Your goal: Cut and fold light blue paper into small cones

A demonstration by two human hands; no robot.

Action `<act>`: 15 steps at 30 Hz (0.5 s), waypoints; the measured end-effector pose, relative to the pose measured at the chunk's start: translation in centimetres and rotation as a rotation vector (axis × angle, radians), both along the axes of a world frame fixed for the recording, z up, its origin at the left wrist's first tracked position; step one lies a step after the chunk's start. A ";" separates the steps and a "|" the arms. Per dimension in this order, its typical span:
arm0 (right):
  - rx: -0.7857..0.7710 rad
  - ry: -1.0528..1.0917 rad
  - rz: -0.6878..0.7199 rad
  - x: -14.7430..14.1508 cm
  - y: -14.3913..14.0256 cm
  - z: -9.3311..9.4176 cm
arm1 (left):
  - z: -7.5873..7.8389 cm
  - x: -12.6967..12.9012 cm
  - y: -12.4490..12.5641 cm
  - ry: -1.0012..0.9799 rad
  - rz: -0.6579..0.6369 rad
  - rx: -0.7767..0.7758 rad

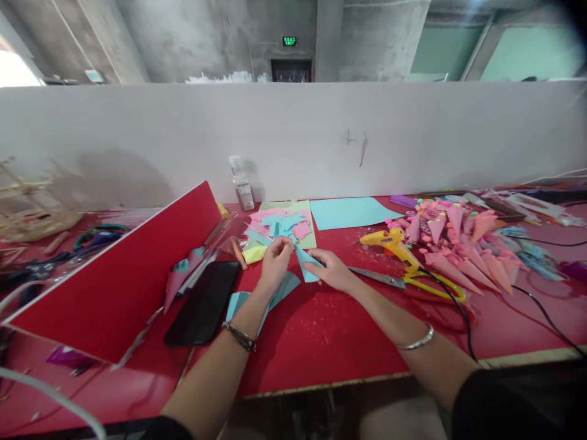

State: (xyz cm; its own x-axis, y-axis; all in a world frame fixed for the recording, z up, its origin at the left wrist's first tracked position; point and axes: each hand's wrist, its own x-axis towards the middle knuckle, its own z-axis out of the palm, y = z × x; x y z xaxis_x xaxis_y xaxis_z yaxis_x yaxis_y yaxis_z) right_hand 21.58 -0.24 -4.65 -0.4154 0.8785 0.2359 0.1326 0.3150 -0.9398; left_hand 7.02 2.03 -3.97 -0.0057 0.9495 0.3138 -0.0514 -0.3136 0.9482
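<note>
Both hands meet at a narrow piece of light blue paper (306,267) above the red tabletop. My left hand (276,255) pinches its upper end, fingertips pressed together. Lower on the right side, my right hand (331,269) grips the same piece between thumb and fingers. Under my left wrist lie more blue paper pieces (284,289), partly covered by the forearm. Just beyond my hands, pink and blue paper scraps (301,230) are heaped on a pale green sheet (304,206).
A black phone (204,305) and an upright red board (123,275) are on the left. At right lie a yellow glue gun (394,244), scissors (380,277) and several pink paper cones (463,244). A blue sheet (348,212) and a clear bottle (242,184) are near the white partition.
</note>
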 end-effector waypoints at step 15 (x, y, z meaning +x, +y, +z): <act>0.254 -0.174 -0.130 0.0 -0.1 0.0 | 0.6 -0.1 0.0 -0.021 0.010 0.008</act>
State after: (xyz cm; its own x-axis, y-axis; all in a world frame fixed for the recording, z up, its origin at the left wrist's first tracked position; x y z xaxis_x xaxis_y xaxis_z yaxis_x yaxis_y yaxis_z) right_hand 21.60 -0.30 -4.66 -0.3567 0.8492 0.3893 0.3391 0.5060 -0.7931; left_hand 6.91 2.00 -3.41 -0.0214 0.9468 0.3211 -0.0681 -0.3218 0.9444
